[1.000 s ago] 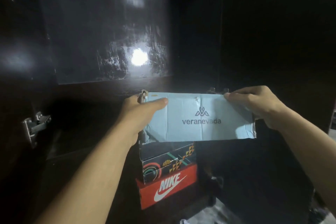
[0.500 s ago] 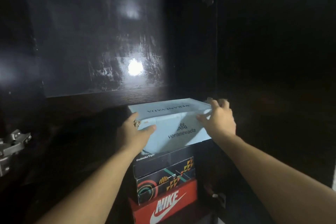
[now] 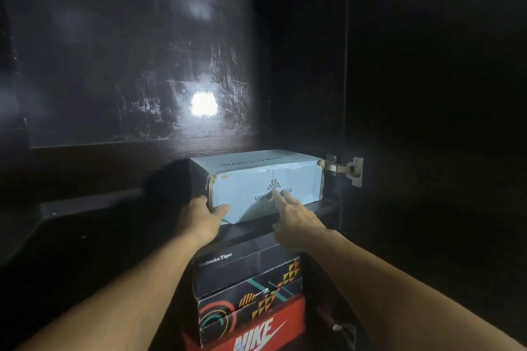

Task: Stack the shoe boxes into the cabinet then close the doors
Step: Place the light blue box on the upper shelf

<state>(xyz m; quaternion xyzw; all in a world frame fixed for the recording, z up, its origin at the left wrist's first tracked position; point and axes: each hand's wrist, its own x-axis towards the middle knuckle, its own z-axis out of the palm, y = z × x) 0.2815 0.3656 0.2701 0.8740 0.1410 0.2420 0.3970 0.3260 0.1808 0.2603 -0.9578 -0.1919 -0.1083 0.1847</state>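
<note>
A light blue shoe box [image 3: 245,188] lies on the upper shelf [image 3: 85,204] of the dark cabinet, against its right side. My left hand [image 3: 202,216] holds the box's front left corner, thumb on the front face and fingers round the side. My right hand [image 3: 296,216] is flat and open, its fingertips touching the logo on the front face. Under the shelf a black patterned shoe box [image 3: 245,276] sits on a red Nike shoe box [image 3: 265,328].
The glossy back panel [image 3: 128,65] reflects a bright light spot. The open right door [image 3: 427,122] hangs on metal hinges [image 3: 346,169] close to the blue box's right end. The shelf stretches off to the left of the box, in shadow.
The blue box has gone from held in the air to lying deep on the upper shelf. My right hand left its top right edge and now touches the front face.
</note>
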